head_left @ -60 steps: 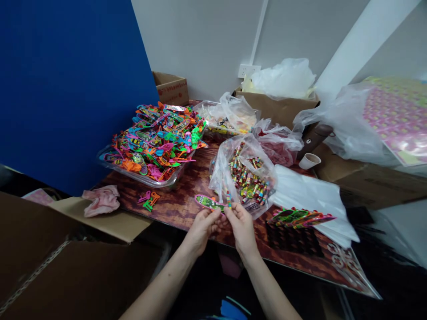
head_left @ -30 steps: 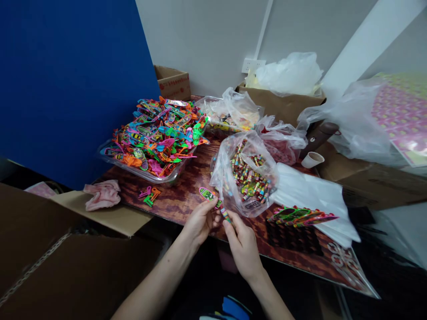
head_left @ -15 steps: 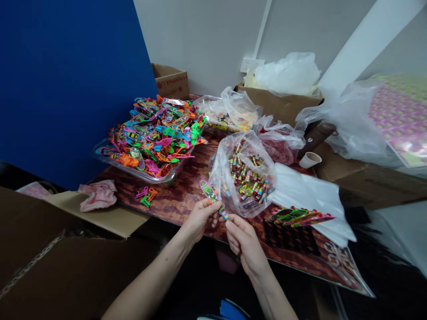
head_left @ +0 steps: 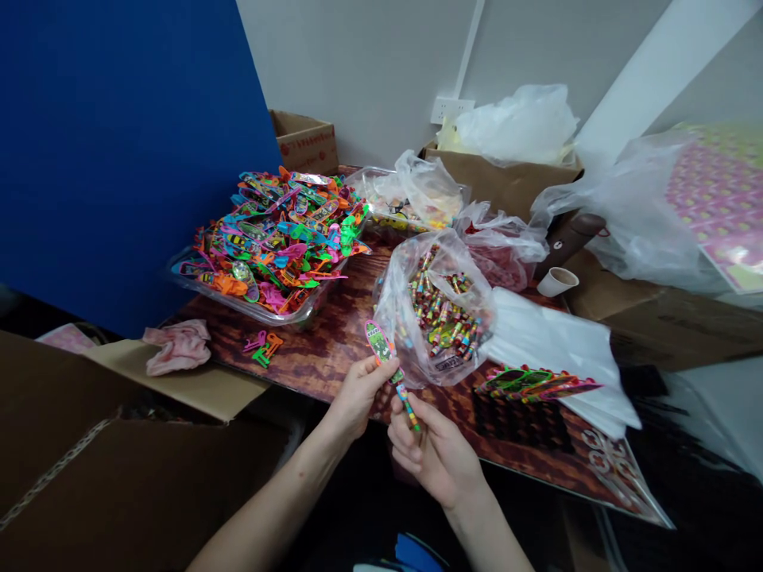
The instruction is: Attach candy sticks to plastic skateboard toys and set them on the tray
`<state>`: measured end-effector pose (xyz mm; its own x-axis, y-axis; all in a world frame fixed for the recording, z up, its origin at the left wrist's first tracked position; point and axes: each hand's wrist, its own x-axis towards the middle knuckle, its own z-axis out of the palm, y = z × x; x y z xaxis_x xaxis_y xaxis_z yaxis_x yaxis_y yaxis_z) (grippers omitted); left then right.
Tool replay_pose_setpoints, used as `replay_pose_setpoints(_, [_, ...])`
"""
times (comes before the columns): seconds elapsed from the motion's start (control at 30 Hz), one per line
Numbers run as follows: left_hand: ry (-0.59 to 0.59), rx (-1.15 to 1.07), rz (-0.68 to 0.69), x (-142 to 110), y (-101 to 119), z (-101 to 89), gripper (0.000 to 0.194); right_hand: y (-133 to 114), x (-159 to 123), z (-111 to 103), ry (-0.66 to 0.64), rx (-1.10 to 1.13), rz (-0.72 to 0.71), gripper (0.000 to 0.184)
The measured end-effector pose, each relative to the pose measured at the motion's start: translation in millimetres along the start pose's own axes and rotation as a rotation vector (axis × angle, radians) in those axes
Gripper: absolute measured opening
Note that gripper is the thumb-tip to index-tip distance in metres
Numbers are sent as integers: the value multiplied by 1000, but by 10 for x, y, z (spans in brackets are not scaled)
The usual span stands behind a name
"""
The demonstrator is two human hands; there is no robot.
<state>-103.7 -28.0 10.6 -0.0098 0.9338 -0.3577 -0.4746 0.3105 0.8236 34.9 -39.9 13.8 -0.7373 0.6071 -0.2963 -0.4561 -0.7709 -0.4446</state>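
My left hand (head_left: 361, 393) pinches a mini skateboard (head_left: 379, 343) with a pink rim and green printed top, held tilted above the table's front edge. Just below it, my right hand (head_left: 435, 453) has its thumb and fingers around a short coloured stick (head_left: 408, 407), patterned in blue, yellow and green. The stick's upper end meets the lower end of the skateboard; whether they are joined I cannot tell. Beyond my hands, a clear plastic bag (head_left: 390, 274) holds many similar sticks. More mini skateboards (head_left: 280, 230) are heaped in a clear tray (head_left: 286, 319) on the left.
Pink, green and orange plastic pieces (head_left: 262, 347) lie near a pink cloth (head_left: 177, 346). At right, several skateboards (head_left: 536, 381) stand in a black rack (head_left: 518, 425), beside white plastic sheets (head_left: 536, 326). A paper cup (head_left: 557, 282) and brown bottle (head_left: 569, 242) stand behind.
My right hand has shifted slightly down and its fingers have loosened, so more of the coloured stick shows. The skateboard has moved slightly right in my left hand.
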Motion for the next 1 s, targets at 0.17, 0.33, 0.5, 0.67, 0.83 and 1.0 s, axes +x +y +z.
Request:
replay_pose_setpoints(0.17, [0, 73, 73, -16, -3, 43, 40, 89, 6, -17, 167, -378, -143, 27])
replay_pose_setpoints(0.33, [-27, 124, 140, -10, -14, 126, 37, 179, -5, -78, 538, -1271, -591, 25])
replay_pose_setpoints(0.5, [-46, 168, 158, -12, 27, 149, 38, 138, -22, -85, 470, -1286, -578, 24])
replay_pose_setpoints(0.67, [-87, 163, 107, -5, 33, 123, 37, 90, -11, -44, 298, -625, -336, 31])
replay_pose_setpoints(0.83, [-100, 149, 91, 3, 12, 110, 38, 134, 9, -11, 193, -353, -284, 30])
replay_pose_setpoints(1.0, [-138, 165, 85, 35, 67, 134, 38, 146, 15, -69, 326, -681, -412, 34])
